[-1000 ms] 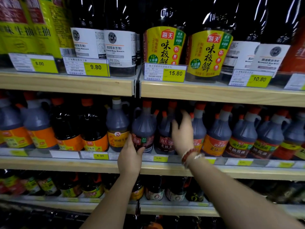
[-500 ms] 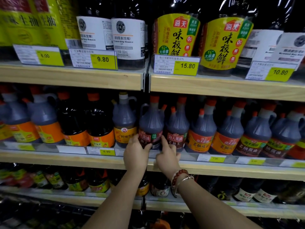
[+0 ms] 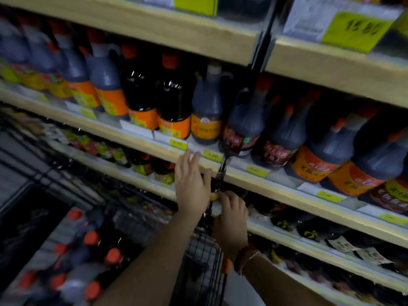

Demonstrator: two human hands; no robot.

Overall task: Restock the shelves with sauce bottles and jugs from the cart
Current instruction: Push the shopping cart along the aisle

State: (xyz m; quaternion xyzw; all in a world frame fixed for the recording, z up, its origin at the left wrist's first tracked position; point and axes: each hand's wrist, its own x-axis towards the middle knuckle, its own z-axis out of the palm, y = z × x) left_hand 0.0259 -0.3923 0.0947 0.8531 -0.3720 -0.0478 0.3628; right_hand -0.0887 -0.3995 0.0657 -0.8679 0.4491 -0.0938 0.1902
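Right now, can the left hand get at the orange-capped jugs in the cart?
Probably yes. The left hand is open and empty at the shelf edge, and the jugs stand below it, to its left, with caps uncovered. Nothing shows in between.

- Upper shelf [image 3: 154, 25] at 12 o'clock; price tag [image 3: 353, 29] on its front edge at 1.
- Middle shelf [image 3: 276, 188] below it, running 9 to 4 o'clock; tall bottles [image 3: 174, 96] on it at 11, shelf jugs [image 3: 249, 120] on both sides of them.
- Lower shelf [image 3: 309, 244] under that; small bottles [image 3: 284, 221] on it at 4.
- Wire cart basket [image 3: 203, 272] at 6, in front of the shelves; low jugs [image 3: 92, 239] left of it at 7.
- Left hand [image 3: 192, 184] at centre, against the middle shelf edge; right hand [image 3: 231, 219] just beside it at its 5 o'clock.
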